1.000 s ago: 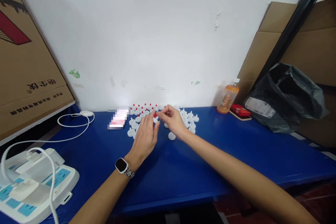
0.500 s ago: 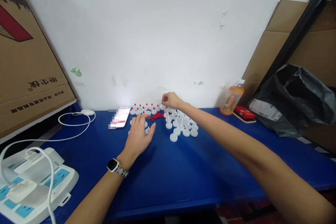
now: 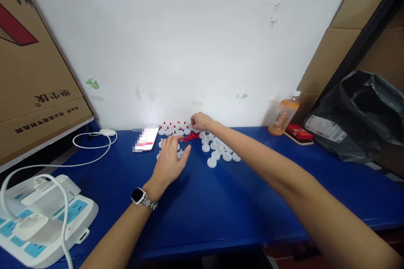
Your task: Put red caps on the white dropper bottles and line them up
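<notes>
My right hand is at the back of the table, close to the wall, with its fingers pinched together. What they hold, if anything, is hidden. Just left of it stand white nozzle caps with red tips in rows. My left hand, with a watch on the wrist, hovers over or rests among a few white caps, fingers spread and thumb apart. A small pile of loose red tips lies between the hands. Many white nozzle caps without red tips are scattered beneath and in front of my right forearm.
Left of the caps lies a phone with a lit screen. A white power strip and its cable occupy the left side. At right are an orange drink bottle, a red box and a dark plastic bag.
My right hand has shifted slightly left along the back row, its fingers still pinched. My left hand has hardly moved. The camera view has turned a little.
</notes>
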Available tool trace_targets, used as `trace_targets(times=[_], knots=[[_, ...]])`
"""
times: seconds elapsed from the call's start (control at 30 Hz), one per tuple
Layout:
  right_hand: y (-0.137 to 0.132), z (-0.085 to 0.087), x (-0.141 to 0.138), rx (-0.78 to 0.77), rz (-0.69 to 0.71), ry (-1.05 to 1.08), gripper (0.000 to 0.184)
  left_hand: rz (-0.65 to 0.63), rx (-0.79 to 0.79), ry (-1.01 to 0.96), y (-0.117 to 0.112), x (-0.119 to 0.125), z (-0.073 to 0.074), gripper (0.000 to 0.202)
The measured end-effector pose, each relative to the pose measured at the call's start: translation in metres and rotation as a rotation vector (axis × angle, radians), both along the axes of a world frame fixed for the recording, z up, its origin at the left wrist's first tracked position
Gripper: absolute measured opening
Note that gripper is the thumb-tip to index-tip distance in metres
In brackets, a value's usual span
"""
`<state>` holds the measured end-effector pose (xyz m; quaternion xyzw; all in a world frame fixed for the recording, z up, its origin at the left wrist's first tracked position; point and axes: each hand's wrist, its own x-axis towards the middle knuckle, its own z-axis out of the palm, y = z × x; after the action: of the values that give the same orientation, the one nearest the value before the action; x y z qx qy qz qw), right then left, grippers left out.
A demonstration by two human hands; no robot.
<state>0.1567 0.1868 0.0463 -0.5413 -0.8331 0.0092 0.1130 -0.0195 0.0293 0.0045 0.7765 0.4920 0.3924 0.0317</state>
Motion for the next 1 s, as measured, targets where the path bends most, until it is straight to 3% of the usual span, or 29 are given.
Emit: trace_targets(times=[0.37,0.5,0.63,0.83,1.0], knots=[[0.01,-0.008,0.007,-0.01,-0.045,0.071,0.02,-0.001,-0.044,0.019,-0.002,0.001,-0.001,0.032],[0.013,-0.007,0.019,0.023,-0.126,0.095,0.026,-0.007,-0.045,0.026,-0.001,0.002,-0.001,0.031],[0.015,-0.009,0.026,0.011,-0.223,0.088,0.02,-0.015,-0.044,0.037,-0.001,0.002,-0.002,0.029],[0.02,-0.019,0.018,0.003,-0.331,0.134,0.019,-0.018,-0.051,0.042,0.0,0.002,-0.003,0.03],[0.007,-0.012,0.017,0.057,-0.36,0.233,0.019,-0.017,-0.041,0.042,0.002,0.0,-0.002,0.029]])
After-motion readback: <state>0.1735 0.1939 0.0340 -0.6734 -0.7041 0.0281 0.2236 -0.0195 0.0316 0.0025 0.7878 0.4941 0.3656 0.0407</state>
